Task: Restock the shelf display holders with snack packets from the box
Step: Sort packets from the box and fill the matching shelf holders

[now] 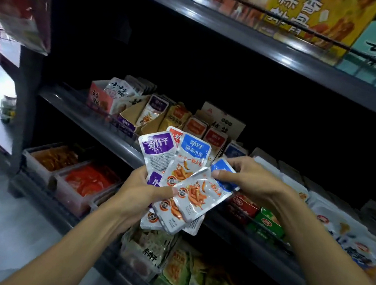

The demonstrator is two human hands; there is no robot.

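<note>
My left hand [142,189] grips a fanned bunch of several small snack packets [180,164], some with purple tops and some with blue tops, thumb pressed on the front one. My right hand [251,178] pinches the blue-topped end of the front packet [203,192], which lies tilted across the bunch. Behind them on the middle shelf stand cardboard display holders [137,114] with purple, yellow and orange packets upright in them. No supply box is in view.
The dark shelf edge [106,123] runs diagonally behind my hands. Clear bins of red and orange snacks [82,178] sit on the lower shelf at left. White packets [336,218] fill the shelf at right. Large boxes [320,19] line the top shelf.
</note>
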